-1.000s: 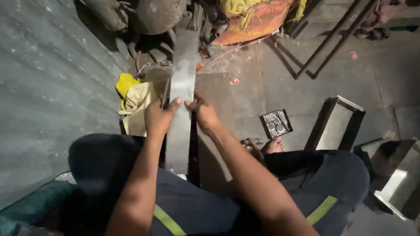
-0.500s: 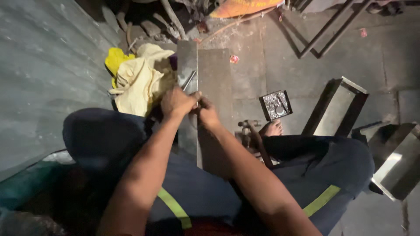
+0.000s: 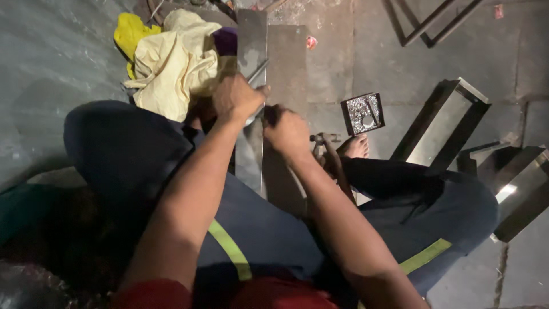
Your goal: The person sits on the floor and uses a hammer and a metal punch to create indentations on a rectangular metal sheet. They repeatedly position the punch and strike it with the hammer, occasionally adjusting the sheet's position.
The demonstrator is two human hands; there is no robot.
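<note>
As we look down from the head camera, our only view, we see a seated person with a long flat metal strip (image 3: 251,86) lying on the stone floor (image 3: 343,63) between their knees and running away from the body. The left hand (image 3: 237,97) is closed over the strip near its middle, and a thin rod-like tool (image 3: 257,71) pokes out from that fist; whether the fingers pinch the tool, the strip, or both, we cannot tell. The right hand (image 3: 287,130) is curled shut just beside it, touching the strip's right edge, though what it holds is hidden. A darker second plate (image 3: 286,63) lies alongside on the right.

We judge the strip stiff, fairly heavy for its width, smooth, and probably sharp along its cut edges, so it is best held by the flat faces near mid-length.

A pale yellow cloth (image 3: 171,63) lies bunched to the left. A hammer (image 3: 326,143) rests by the bare foot (image 3: 355,147), a small tray of shiny bits (image 3: 362,113) sits beyond, and open metal boxes (image 3: 446,123) stand at right.
</note>
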